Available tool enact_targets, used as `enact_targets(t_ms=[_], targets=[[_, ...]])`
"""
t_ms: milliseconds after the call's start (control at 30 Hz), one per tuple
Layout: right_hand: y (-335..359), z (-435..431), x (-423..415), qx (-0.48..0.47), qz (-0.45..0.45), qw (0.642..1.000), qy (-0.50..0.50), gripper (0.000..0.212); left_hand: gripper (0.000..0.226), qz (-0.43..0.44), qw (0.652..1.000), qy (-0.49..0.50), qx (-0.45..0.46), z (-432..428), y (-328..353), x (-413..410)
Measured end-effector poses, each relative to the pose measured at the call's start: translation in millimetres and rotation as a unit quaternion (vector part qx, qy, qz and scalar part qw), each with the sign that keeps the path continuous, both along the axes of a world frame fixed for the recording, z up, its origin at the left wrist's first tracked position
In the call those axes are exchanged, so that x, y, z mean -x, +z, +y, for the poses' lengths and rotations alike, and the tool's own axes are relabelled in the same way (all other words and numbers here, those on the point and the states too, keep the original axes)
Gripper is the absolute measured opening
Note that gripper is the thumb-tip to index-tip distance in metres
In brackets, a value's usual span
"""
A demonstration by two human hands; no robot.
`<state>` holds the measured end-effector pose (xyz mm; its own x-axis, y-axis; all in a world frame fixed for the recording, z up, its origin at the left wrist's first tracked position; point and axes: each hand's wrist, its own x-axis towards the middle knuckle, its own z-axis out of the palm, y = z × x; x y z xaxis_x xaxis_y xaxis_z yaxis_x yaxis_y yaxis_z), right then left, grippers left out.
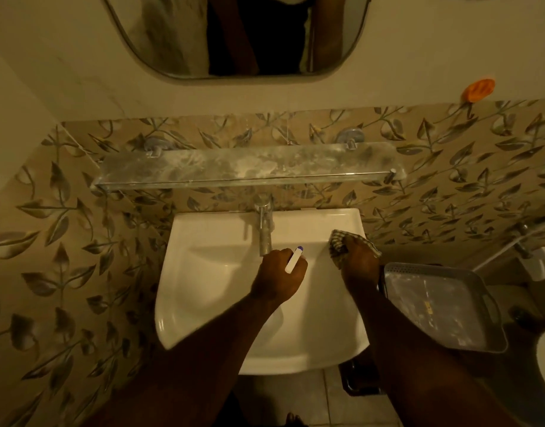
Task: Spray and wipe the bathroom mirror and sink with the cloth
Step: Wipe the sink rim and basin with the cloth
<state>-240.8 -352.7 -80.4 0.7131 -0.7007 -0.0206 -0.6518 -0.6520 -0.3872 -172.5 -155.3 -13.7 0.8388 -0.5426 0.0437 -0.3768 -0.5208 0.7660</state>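
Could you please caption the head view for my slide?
Right hand wipes sink rim with cloth; left hand holds spray bottle.

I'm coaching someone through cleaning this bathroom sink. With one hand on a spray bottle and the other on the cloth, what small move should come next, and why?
Probably drag the cloth from the sink's back right ledge toward the tap. The right hand already presses it against the rim there, while the left hand holds the small white spray bottle over the basin, so wiping seems the natural follow-up.
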Motion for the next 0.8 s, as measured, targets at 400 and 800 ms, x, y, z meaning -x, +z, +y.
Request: enact_targets(t_ms=[400,800], targets=[[-15.8,-24.7,-76.4,-0.033,0.112,0.99,0.076,0.073,0.03,-0.007,1.0,0.003,0.0,16.3,0.8,-25.1],[-8.6,43.9,-112.1,-0.049,0.107,0.981,0.154,0.074,0.028,0.027,0.998,0.04,-0.046,36.1,-7.2,-25.3]])
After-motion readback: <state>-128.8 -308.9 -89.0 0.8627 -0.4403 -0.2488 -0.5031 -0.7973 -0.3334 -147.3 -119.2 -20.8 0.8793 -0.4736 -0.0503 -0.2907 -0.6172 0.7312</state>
